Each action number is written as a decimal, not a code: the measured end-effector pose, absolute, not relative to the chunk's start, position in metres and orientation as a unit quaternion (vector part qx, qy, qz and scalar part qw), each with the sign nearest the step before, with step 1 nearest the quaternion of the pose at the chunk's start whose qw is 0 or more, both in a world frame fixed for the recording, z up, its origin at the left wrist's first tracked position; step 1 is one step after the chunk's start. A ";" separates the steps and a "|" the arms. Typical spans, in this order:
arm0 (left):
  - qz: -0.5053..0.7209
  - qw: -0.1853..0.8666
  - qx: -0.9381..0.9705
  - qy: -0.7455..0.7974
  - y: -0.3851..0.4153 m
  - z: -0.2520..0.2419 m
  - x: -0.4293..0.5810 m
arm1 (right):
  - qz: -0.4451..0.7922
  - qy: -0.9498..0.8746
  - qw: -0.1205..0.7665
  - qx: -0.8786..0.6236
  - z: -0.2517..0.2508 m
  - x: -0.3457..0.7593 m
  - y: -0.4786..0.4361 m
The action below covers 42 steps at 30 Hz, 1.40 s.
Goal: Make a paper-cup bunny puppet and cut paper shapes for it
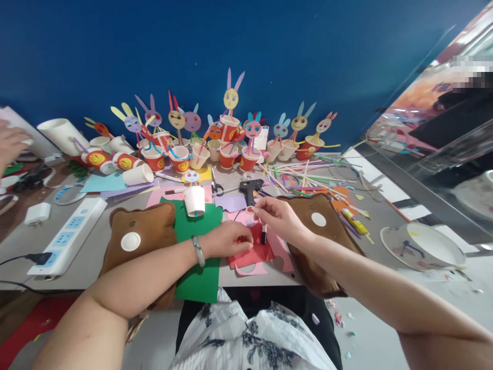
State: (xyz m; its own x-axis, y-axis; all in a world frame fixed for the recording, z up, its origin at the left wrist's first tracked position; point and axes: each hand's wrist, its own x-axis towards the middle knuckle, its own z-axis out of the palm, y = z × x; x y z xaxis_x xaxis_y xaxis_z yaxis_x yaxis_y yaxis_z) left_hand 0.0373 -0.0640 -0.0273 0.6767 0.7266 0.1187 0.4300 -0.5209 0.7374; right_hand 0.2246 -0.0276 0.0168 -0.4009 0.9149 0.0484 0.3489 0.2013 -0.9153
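Note:
My left hand point(227, 239) lies with curled fingers on a red paper sheet point(256, 252), which rests on pink paper point(279, 249) at the table's front edge. My right hand point(278, 216) is just beyond it and pinches a small round paper piece point(249, 209) between thumb and forefinger. A black marker point(264, 235) sticks out beneath that hand. A green sheet point(200, 257) lies under my left wrist, with an upturned white cup point(194, 200) at its far end.
Two brown bear-shaped cushions point(138, 234) point(327, 226) flank the papers. A glue gun point(250, 187) and scissors point(216, 186) lie behind. Paper-cup rabbits point(231, 149) line the blue wall. Also here are straws point(308, 177), a power strip point(65, 236) and a paper plate point(421, 246). Another person's hand point(10, 144) shows far left.

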 end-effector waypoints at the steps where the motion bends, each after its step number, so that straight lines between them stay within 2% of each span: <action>1: 0.196 0.327 0.864 0.330 -0.064 -0.027 0.037 | 0.451 -0.708 0.314 -0.443 0.016 0.221 -0.026; 6: 0.150 0.270 0.902 0.303 -0.066 -0.024 0.038 | 0.450 -0.720 0.313 -0.426 0.009 0.200 -0.015; 16: 0.146 0.296 0.891 0.312 -0.066 -0.024 0.039 | 0.408 -0.716 0.376 -0.424 -0.020 0.179 0.013; 25: 0.151 0.249 0.906 0.306 -0.067 -0.026 0.041 | 0.448 -0.673 0.404 -0.428 -0.029 0.187 0.013; 37: 0.141 0.227 0.911 0.314 -0.066 -0.033 0.038 | 0.468 -0.682 0.380 -0.413 -0.038 0.188 0.009; 42: 0.139 0.218 0.914 0.312 -0.068 -0.030 0.039 | 0.433 -0.706 0.378 -0.413 -0.040 0.188 0.007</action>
